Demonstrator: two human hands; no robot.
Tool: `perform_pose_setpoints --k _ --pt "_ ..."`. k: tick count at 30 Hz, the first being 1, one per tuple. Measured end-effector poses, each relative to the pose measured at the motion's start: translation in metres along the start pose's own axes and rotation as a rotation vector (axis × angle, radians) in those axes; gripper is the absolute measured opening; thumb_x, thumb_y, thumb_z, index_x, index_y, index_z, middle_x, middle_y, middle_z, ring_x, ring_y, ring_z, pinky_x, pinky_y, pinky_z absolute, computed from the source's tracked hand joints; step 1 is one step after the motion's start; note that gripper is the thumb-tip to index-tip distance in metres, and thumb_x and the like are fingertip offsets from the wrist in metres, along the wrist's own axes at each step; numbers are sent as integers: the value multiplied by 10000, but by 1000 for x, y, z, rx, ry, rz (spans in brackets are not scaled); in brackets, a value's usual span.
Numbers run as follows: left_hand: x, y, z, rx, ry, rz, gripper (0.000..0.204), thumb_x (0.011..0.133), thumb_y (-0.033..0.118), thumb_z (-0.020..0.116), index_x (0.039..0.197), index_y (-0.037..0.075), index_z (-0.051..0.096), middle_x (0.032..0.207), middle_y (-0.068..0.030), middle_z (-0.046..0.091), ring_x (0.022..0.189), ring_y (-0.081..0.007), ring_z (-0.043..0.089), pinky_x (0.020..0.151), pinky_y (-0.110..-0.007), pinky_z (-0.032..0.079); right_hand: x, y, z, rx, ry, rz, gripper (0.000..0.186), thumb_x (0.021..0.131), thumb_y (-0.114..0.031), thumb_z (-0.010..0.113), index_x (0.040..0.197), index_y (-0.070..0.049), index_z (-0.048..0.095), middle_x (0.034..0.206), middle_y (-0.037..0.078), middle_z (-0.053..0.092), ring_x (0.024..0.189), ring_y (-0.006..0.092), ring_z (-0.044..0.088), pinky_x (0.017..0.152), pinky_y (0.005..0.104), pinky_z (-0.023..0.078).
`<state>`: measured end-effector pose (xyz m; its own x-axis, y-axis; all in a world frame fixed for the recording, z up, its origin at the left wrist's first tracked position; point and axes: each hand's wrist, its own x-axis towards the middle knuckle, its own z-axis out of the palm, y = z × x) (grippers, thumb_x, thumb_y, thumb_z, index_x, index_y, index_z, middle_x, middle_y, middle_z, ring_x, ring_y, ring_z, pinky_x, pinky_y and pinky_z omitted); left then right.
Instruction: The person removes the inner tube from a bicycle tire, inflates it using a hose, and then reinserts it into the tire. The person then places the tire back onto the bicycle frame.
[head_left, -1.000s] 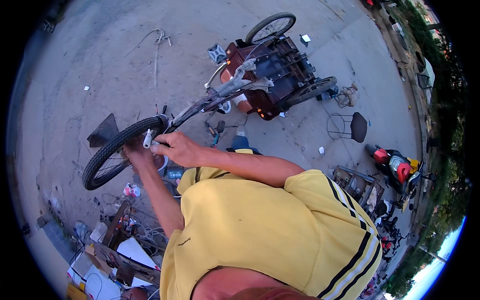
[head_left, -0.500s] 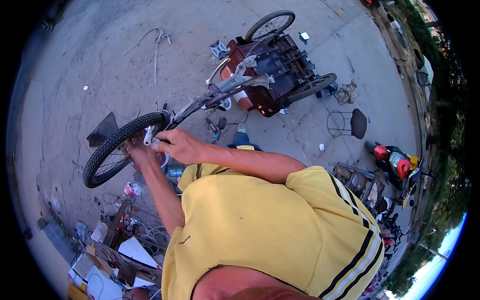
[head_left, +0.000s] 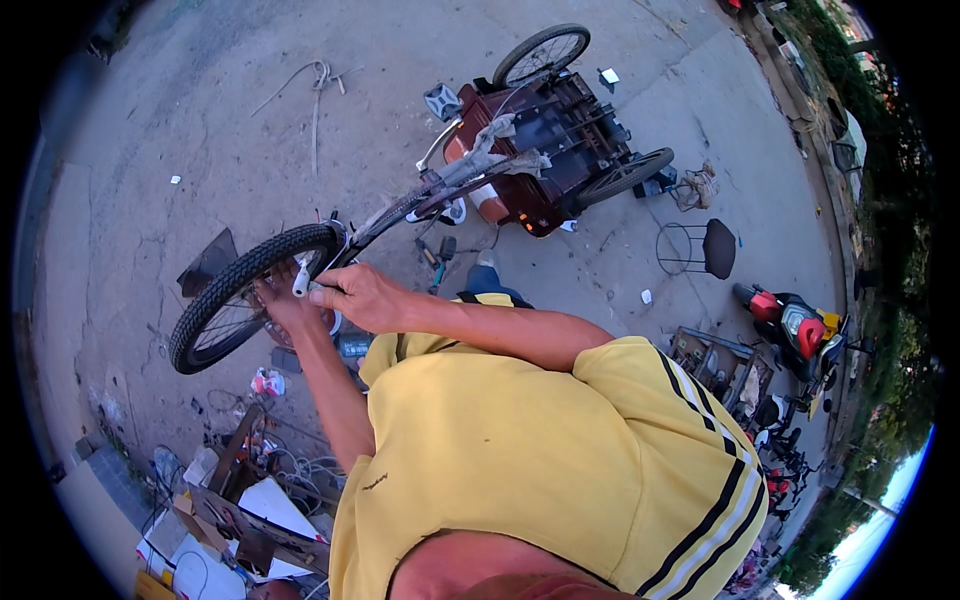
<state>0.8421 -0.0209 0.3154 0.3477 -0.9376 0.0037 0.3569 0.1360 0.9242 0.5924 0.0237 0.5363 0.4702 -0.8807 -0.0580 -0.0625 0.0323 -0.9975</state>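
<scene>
A bicycle-type wheel (head_left: 212,296) with a black knobbly tyre stands raised at the front end of an upturned maroon tricycle (head_left: 500,178). My left hand (head_left: 284,304) is at the middle of this wheel among the spokes. Its fingers are bent about the hub area and partly hidden there. Just to its right, my right hand (head_left: 362,298) is closed, thumb and forefinger pinched at a silver-white metal tool (head_left: 301,279) with a round end. That tool is pressed close to the hub; its far part and exact kind are hard to make out.
Hand tools (head_left: 440,258) lie on the ground beyond my right forearm. A dark flat sheet (head_left: 207,262) lies beside the wheel. A stool (head_left: 717,248) and a red-black motorbike (head_left: 797,328) stand to the right. Cluttered boxes and cords (head_left: 250,490) fill the lower left.
The whole view has shifted slightly to the right and down. The fingers of my left hand have moved a little at the hub; my right hand keeps its pinch on the tool.
</scene>
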Motion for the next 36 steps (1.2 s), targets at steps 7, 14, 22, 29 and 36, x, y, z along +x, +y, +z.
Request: perform_pose_setpoints --k 7,14,22,29,36 --pt "2 36 49 -578 294 -254 367 1047 235 547 1354 38 507 1372 -136 538 1331 -268 489 1180 -433 390 -5 1 -2 -28 20 -4 265 1045 -216 571 1119 5 698 813 113 732 769 172 698 738 351 538" --pt "-10 21 57 -581 259 -133 381 1033 209 588 1351 18 501 1366 -153 559 1267 -286 550 1125 -441 454 -14 0 -10 15 29 46 255 1045 -204 568 1104 8 696 826 112 734 786 175 702 748 353 537" --pt "0 25 43 -692 279 -278 297 1013 204 634 1226 -1 604 1314 -173 597 1222 -315 581 1130 -438 457 -19 -2 -5 78 13 63 246 1040 -198 580 1086 15 694 838 107 739 788 170 704 748 355 541" --pt "-8 33 47 -703 229 -348 354 987 251 690 1242 18 613 1239 -163 611 1168 -294 601 1086 -416 493 -25 -2 -6 34 53 33 297 1025 -252 592 1118 12 693 829 167 724 770 247 715 733 386 540" --pt "21 6 27 -635 289 -318 321 978 228 708 1221 37 619 1204 -125 636 1128 -264 622 1034 -412 528 -34 -8 -13 -4 46 55 291 1024 -247 597 1123 8 697 892 184 735 817 233 716 768 393 536"
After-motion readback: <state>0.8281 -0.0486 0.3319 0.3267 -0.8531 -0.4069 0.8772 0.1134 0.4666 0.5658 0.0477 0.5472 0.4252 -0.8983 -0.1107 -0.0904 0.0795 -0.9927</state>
